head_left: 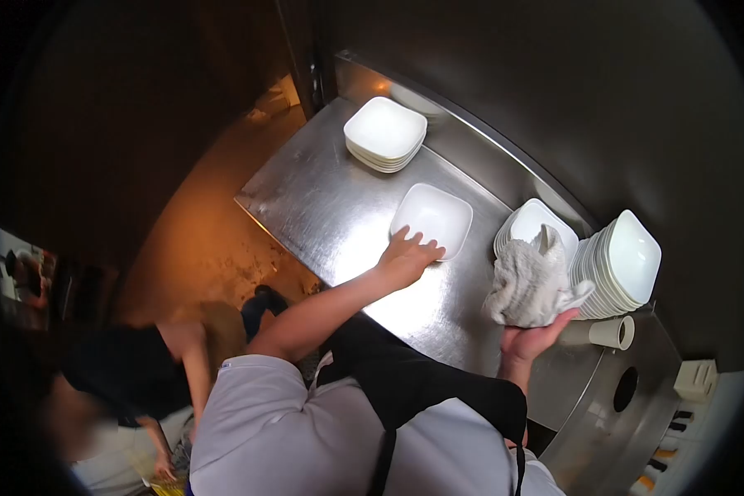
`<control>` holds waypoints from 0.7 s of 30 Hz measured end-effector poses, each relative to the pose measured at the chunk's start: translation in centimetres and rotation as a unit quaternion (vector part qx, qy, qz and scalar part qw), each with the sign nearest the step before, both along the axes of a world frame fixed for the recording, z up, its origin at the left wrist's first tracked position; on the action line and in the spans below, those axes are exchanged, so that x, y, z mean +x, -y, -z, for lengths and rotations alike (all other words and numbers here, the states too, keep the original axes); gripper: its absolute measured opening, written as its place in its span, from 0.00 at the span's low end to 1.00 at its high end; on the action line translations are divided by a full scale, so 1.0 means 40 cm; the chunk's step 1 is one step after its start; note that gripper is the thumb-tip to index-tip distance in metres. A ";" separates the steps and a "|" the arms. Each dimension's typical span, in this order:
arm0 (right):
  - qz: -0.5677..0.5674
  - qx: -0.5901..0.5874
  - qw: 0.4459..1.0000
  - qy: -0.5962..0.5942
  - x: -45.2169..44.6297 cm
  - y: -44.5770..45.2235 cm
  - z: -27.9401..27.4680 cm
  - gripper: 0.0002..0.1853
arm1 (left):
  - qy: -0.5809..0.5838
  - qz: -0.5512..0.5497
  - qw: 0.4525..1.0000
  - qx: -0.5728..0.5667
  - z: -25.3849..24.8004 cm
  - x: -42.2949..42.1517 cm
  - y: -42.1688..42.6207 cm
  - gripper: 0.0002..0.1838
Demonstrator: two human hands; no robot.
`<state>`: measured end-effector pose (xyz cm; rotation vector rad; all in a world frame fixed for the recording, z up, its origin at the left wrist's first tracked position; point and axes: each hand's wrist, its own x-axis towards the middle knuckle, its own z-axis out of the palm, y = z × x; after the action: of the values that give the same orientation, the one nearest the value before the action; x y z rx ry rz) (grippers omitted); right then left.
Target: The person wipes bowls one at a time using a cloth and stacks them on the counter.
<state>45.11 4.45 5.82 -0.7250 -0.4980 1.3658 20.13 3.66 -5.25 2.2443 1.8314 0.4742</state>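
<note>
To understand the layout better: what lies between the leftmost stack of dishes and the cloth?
In the head view, a white dish lies between the stack and the cloth, the left hand at its edge.

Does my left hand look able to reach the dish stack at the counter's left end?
Probably yes: your left hand is touching the separate white dish, and only bare counter shows between that dish and the dish stack.

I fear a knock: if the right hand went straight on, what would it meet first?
Past the crumpled whitish cloth it holds, the right hand probably meets the leaning stack of square white dishes first; depth is unclear.
</note>
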 end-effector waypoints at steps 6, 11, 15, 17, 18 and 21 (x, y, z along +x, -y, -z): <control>-0.036 0.287 0.810 0.510 -0.112 0.065 0.117 0.27 | 0.472 0.019 0.881 -0.030 -0.156 0.146 0.126 0.11; -0.191 0.007 0.961 0.201 -0.121 -0.123 0.081 0.19 | 0.369 0.029 0.907 -0.199 -0.342 0.130 0.148 0.14; -0.304 -0.060 0.932 -0.190 -0.209 -0.162 0.132 0.20 | 0.236 0.151 0.939 0.198 -0.275 0.093 0.085 0.19; -0.275 -0.129 0.929 -0.211 -0.305 -0.102 0.126 0.21 | 0.139 0.148 0.953 0.224 -0.260 0.020 0.039 0.24; -0.258 -0.165 0.926 -0.222 -0.344 -0.075 0.123 0.21 | 0.113 0.129 0.960 0.224 -0.268 -0.021 0.015 0.24; -0.283 0.058 0.950 0.120 -0.337 -0.076 0.071 0.24 | 0.089 0.094 0.965 0.226 -0.247 -0.182 -0.067 0.23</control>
<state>31.63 7.49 2.99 -0.6810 -1.0312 1.7689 12.86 6.32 4.63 2.5207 1.5174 1.1128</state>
